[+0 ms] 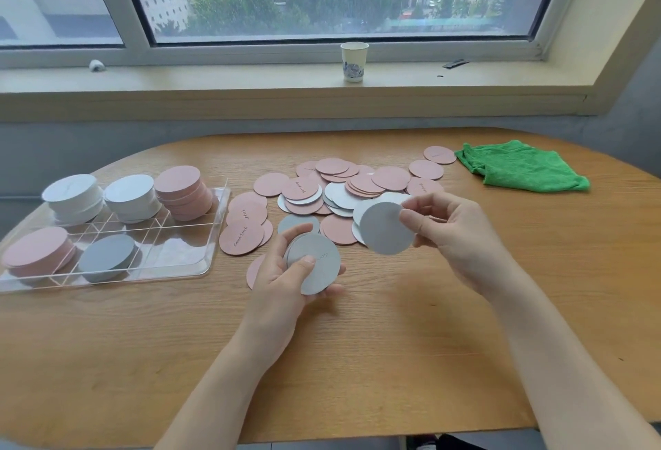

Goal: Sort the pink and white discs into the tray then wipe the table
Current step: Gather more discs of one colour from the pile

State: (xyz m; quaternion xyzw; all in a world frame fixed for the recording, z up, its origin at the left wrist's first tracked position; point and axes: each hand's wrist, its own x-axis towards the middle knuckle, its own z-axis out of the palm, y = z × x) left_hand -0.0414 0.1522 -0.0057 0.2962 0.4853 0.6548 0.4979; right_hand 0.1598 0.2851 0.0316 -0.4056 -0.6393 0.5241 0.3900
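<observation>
My left hand [282, 279] holds a small stack of white discs [316, 265], thumb on top, above the table's middle. My right hand [447, 231] pinches a single white disc [384, 229] by its right edge, lifted just above the loose pile of pink and white discs [339, 188] spread across the table's centre. A clear divided tray [211, 231] at the left holds two white stacks [73, 195] and a pink stack [182, 190] in its far row, a pink stack [37, 249] and a white stack [107, 256] in its near row. A green cloth [518, 167] lies crumpled at the far right.
The wooden table [357, 360] has a rounded far edge; its near edge runs below my forearms. A paper cup [354, 61] stands on the window sill behind the table. Two pink discs [434, 159] lie apart near the cloth.
</observation>
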